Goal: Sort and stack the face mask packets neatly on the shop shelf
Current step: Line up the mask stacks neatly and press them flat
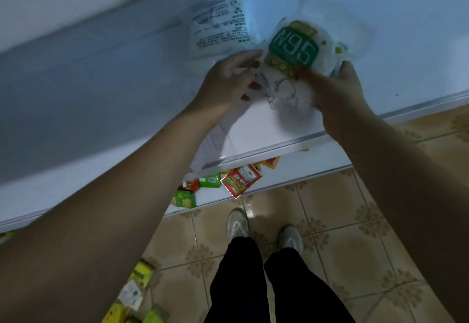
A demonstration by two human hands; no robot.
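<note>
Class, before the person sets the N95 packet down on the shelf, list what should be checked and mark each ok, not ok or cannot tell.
1. Right hand grips N95 packet: ok.
2. Left hand on the packets: ok.
3. Printed packet lies flat on shelf: ok.
4. Label faces up: ok.
5. Packets squared into one stack: not ok.
6. Number of packets held: cannot tell.

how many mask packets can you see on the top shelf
2 clearly: the N95 packet held in both hands, and a text-side-up packet lying left of it. More may lie hidden beneath.
</note>
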